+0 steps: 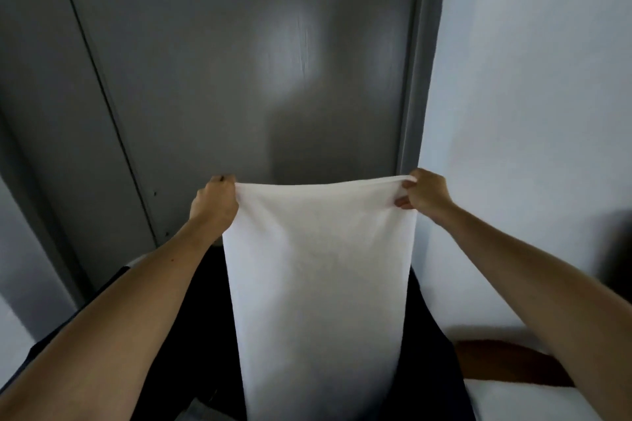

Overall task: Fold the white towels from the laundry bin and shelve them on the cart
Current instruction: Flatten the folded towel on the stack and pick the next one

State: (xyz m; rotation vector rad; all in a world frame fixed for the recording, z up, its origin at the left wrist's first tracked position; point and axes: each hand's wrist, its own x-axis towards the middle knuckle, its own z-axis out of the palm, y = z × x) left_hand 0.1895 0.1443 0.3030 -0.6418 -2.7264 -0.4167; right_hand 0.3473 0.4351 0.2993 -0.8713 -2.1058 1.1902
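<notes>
A white towel [319,284] hangs straight down in front of me, stretched flat along its top edge. My left hand [214,203] pinches the towel's upper left corner. My right hand [425,194] pinches the upper right corner, fingers curled over the hem. Both arms reach forward at about chest height. The towel's lower end runs out of the bottom of the frame. Behind it sits a dark shape [429,328], mostly hidden; I cannot tell whether it is the laundry bin.
A grey door [239,61] with its frame [415,79] fills the space ahead. A pale wall [533,96] stands to the right. At the lower right lie a brown surface [506,362] and white fabric [533,403].
</notes>
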